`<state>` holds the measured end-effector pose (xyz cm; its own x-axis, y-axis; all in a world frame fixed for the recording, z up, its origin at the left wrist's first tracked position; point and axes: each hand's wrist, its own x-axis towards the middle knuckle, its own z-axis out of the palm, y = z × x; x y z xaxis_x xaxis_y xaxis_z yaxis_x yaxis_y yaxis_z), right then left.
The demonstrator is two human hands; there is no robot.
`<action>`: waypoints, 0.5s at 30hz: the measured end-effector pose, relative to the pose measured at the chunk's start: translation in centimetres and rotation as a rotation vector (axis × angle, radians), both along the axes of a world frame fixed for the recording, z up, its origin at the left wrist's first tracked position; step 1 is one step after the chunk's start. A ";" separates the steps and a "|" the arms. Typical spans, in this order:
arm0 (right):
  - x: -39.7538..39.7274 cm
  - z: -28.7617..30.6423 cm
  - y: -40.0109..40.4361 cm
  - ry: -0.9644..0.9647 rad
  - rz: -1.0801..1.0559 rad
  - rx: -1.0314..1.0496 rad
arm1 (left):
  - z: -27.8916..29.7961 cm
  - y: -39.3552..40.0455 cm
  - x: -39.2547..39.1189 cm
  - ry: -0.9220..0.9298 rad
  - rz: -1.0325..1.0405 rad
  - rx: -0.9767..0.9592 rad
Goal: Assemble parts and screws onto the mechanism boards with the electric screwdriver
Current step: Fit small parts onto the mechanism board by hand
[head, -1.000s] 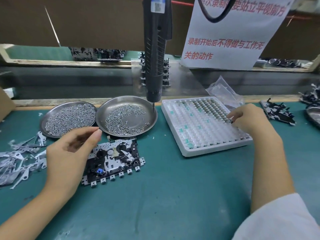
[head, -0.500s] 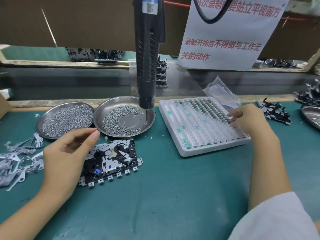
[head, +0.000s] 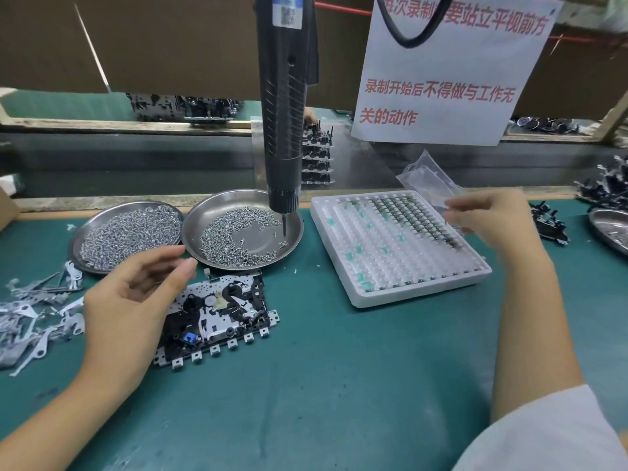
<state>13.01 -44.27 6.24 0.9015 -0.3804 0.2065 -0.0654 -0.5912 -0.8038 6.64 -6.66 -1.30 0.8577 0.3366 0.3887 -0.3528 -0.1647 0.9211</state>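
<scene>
At a green-matted workbench, a person's left hand (head: 132,300) hovers with loosely curled, empty fingers over the left end of a black-and-silver mechanism board (head: 221,317). The right hand (head: 492,220) — blurred, its grip impossible to judge — hangs above a white moulded parts tray (head: 390,266). The black electric screwdriver (head: 283,107) hangs over a round steel screw dish (head: 292,239).
</scene>
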 end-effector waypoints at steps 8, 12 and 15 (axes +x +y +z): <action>-1.7 1.4 11.2 0.109 0.845 0.440 | 0.2 -0.5 -0.2 0.011 -0.018 0.012; -2.1 -1.7 16.6 0.249 1.013 0.629 | 0.2 -0.8 -0.2 0.022 -0.043 -0.005; -2.4 -3.3 18.4 0.250 0.944 0.689 | 0.2 -0.9 -0.2 0.024 -0.070 -0.020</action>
